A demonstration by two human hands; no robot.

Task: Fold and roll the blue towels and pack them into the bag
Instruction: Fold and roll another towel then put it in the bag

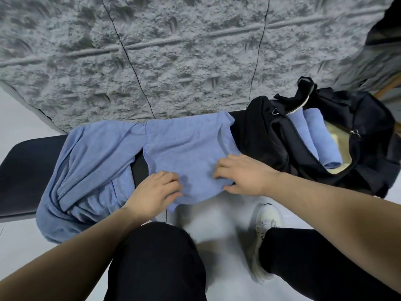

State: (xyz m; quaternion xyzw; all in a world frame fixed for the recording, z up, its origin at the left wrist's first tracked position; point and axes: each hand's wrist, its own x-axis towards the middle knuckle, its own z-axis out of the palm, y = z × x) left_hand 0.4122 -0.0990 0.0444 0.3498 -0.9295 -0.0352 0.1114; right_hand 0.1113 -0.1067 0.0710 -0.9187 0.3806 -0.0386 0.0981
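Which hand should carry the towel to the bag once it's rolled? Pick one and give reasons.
Right, probably. The right hand lies on the towel at the edge nearest the open bag, which sits to its right. The left hand is on the towel's far side and would have to cross over.

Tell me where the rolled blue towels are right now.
Head view, right side: two rolled blue terry towels lie side by side inside the open black fabric duffel bag, right of the flat blue towel under both hands.

left hand point(155, 190): fingers curled, palm down | right hand point(245, 175): fingers curled, palm down | forearms bare
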